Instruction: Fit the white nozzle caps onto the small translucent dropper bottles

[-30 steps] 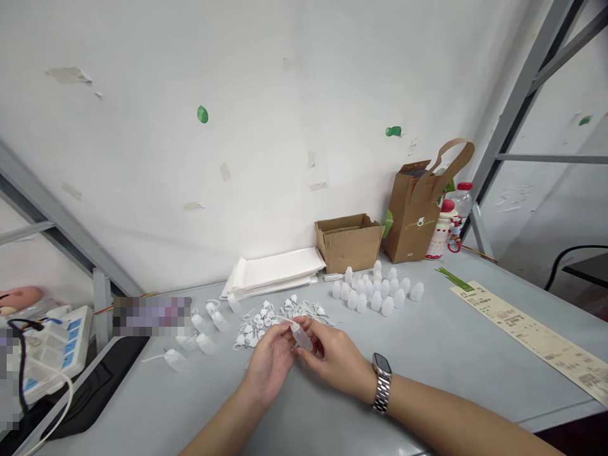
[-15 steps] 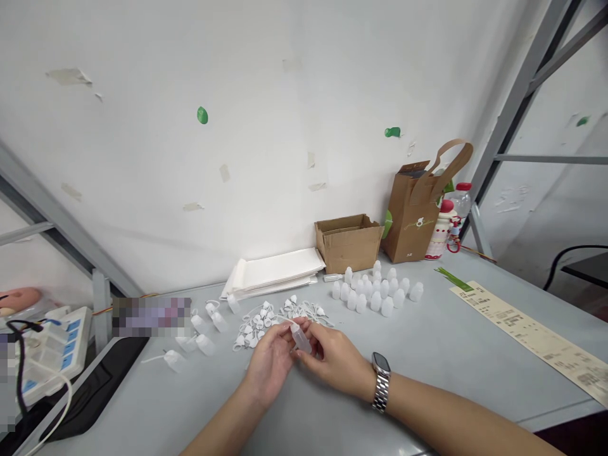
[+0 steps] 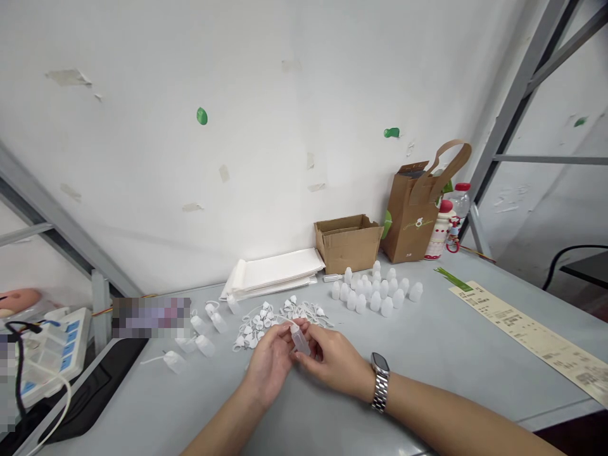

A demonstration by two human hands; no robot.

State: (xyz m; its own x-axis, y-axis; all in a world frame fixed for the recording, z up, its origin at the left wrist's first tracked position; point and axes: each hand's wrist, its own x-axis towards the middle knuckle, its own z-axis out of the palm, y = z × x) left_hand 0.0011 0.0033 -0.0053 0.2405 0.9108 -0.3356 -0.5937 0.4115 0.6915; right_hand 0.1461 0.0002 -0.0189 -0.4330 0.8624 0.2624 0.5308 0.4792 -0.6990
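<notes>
A small translucent dropper bottle (image 3: 300, 341) with a white cap and strap is held tilted between my hands. My right hand (image 3: 335, 358) grips its body, thumb and fingers closed at its right side. Around the bottle's neck and left side curl the fingers of my left hand (image 3: 272, 362); its fingertips are partly hidden behind the bottle. Just beyond my hands lies a pile of white caps with straps (image 3: 259, 323). Several capped bottles (image 3: 205, 346) lie or stand to the left. Uncapped-looking bottles (image 3: 375, 300) stand in a group to the right.
White sheets or bags (image 3: 275, 269) lie against the wall beside an open cardboard box (image 3: 349, 250). A brown paper bag (image 3: 411, 221) and drink bottles (image 3: 441, 231) stand at the back right. A long printed strip (image 3: 527, 335) lies at right; a power strip (image 3: 71, 348) is at left.
The view has shifted very slightly. Both hands keep nearly the same place, and the bottle between them has turned a little more upright.
</notes>
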